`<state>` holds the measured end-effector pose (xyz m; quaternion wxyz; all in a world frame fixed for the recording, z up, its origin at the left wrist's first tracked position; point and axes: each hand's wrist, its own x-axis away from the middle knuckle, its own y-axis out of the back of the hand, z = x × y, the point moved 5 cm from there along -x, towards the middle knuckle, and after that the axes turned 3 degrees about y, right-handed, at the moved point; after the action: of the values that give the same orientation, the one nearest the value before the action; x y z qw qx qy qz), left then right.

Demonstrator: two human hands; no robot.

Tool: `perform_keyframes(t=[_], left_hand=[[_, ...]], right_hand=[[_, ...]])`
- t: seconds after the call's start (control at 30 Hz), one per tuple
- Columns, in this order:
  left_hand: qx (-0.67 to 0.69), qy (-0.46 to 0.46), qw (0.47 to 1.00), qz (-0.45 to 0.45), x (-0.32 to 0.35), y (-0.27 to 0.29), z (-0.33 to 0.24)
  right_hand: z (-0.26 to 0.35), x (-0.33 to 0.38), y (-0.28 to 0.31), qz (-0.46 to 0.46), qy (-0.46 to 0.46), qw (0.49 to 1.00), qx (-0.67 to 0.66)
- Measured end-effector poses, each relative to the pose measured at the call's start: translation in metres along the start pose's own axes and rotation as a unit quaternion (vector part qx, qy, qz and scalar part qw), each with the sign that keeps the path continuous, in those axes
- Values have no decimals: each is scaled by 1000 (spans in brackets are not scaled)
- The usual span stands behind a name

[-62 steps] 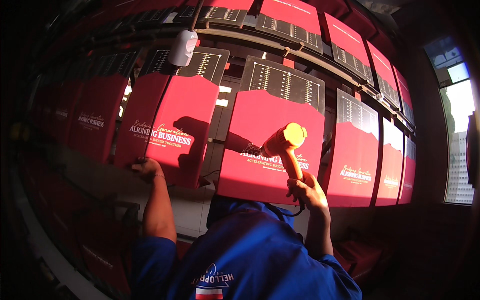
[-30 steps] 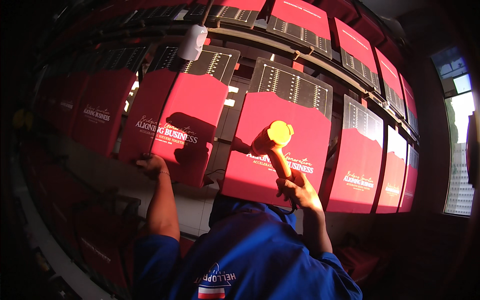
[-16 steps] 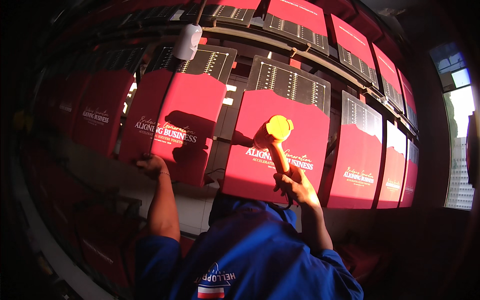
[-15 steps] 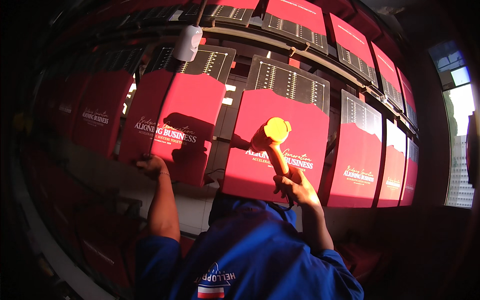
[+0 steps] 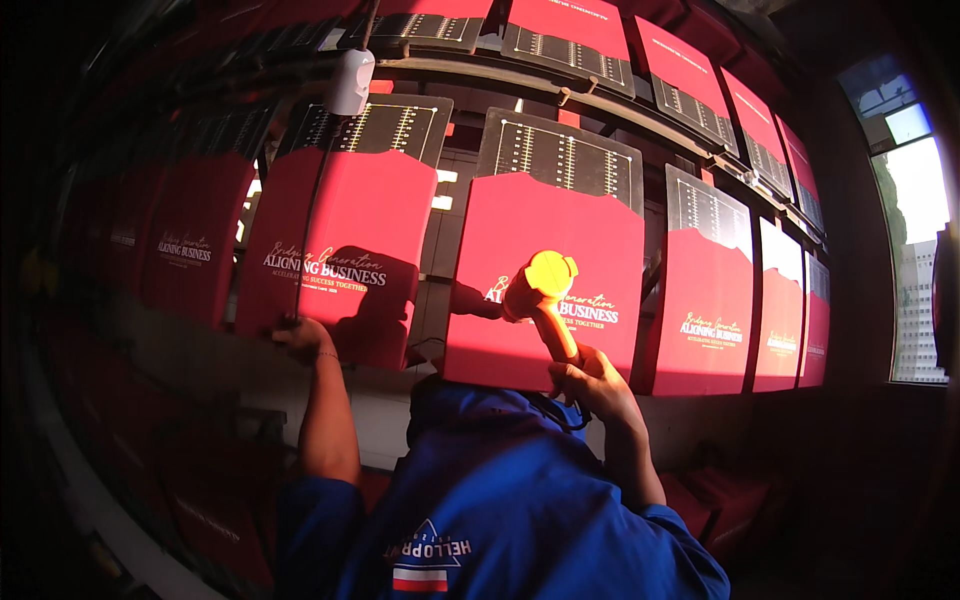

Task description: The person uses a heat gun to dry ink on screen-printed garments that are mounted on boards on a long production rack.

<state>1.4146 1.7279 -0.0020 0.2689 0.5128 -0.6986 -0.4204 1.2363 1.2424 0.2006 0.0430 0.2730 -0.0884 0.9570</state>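
My right hand (image 5: 592,385) is closed round the handle of an orange hair dryer (image 5: 548,280). Its round yellow-lit end is raised in front of a red shirt (image 5: 550,225) on a flat board, partly covering the white and gold print. A dark cord comes from under that hand. On the left, my left hand (image 5: 302,340) is closed near the lower edge of another red printed shirt (image 5: 345,210). A thin dark line, seemingly a cord, runs down to it from a hanging grey-white fitting (image 5: 350,82); shadow hides what the fingers grip.
Further shirt-covered boards stand in a row on both sides, such as a red shirt (image 5: 705,310) at right. A metal rail (image 5: 480,70) runs behind them, with an upper row (image 5: 570,25) beyond. A bright window (image 5: 910,200) is at far right.
The view has shifted a little, so the boards sit slightly further left. The hair dryer is a bit lower against the shirt's print. Both hands keep their grips.
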Motion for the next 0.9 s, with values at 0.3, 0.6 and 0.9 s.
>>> perform_keyframes(t=[0.3,0.6,0.9], left_hand=[[60,-36,997,-31,3,7,-2],[84,-119,988,-44,-3,2,4],[114,-91,989,-7,-3,0,8]], right_hand=[[7,25,26,-113,-30,991,60],[-1,19,6,-55,-7,998,20],[-5,37,23,-158,-20,987,37]])
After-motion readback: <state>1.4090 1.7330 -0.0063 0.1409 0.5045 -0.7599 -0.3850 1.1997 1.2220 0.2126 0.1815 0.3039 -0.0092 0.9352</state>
